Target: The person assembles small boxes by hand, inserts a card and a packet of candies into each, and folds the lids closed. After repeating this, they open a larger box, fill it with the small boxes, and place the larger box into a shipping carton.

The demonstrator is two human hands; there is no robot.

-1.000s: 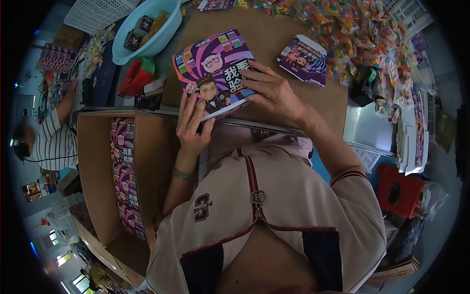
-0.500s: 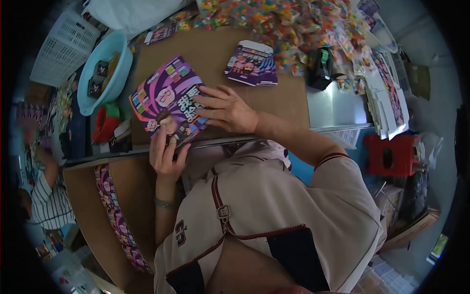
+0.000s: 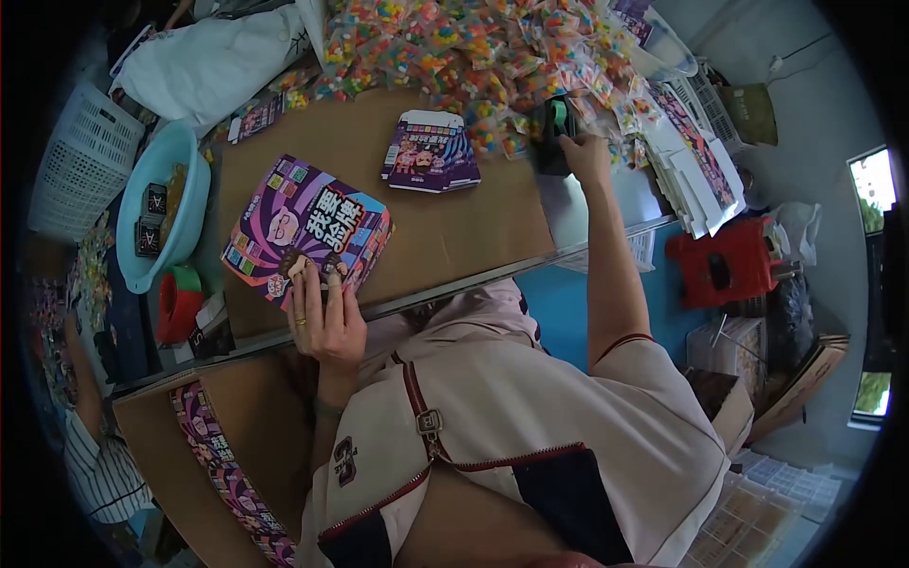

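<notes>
Near the table's front edge lies a purple printed package (image 3: 308, 227) with colourful cartoon figures. My left hand (image 3: 327, 317) rests on its lower edge, fingers stretched out and slightly apart. At the right, my right hand (image 3: 585, 156) is at a black tape dispenser (image 3: 552, 142) with a green roll. Its fingertips are at the dispenser's side, and their grip is partly hidden. Between the hands, farther back, flattened purple boxes (image 3: 431, 153) lie stacked on the cardboard sheet (image 3: 473, 222).
Small bags of colourful candy (image 3: 473, 57) heap along the back. A blue basin (image 3: 194, 204) and a red tape roll (image 3: 178, 308) are at left. Folded cartons (image 3: 696, 166) stand at right. An open cardboard box (image 3: 156, 426) is below left; a person in stripes (image 3: 104, 473) is beyond.
My right hand has left the purple package and reached right to the tape dispenser. My left hand stays at the package's lower edge. The camera view has shifted.
</notes>
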